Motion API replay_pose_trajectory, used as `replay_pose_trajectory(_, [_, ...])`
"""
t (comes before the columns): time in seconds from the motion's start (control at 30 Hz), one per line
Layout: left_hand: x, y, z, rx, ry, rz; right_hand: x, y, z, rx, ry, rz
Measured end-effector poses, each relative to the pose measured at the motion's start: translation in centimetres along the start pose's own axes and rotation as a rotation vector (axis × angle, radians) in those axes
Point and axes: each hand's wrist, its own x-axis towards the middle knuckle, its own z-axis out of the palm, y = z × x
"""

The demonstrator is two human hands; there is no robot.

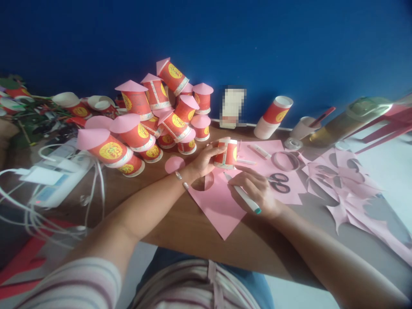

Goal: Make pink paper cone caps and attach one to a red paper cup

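Head view: left hand (205, 159) holds one cup (229, 154); right hand (257, 189), one marker (246, 198)

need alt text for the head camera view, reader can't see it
A person's left hand holds a red paper cup and the right hand a green-ended white marker above pink paper. Red cups with pink cone tops are piled at left, scissors and pink offcuts at right.
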Motion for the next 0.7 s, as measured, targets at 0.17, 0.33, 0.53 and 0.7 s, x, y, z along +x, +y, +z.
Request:
replay_pose_trajectory(0.17, [0.06, -0.33, -0.07, -0.005, -0.012, 0.018, -0.09, 0.05, 0.2, 0.011, -0.006, -0.016])
replay_pose_trajectory(0.33, [-0.22, -0.32, 0.25, 0.048, -0.035, -0.002, -0.17, 0.21, 0.28, 0.049, -0.011, -0.018])
replay_pose_trajectory(0.53, [-0.27, -0.13, 0.43, 0.052, -0.012, -0.006, -0.35, 0.52, 0.15, -0.005, 0.046, 0.065])
replay_pose_trajectory(0.7, [-0.51, 0.09, 0.73, 0.088, -0.021, -0.011, -0.34, 0.51, 0.08, 0.003, 0.011, 0.072])
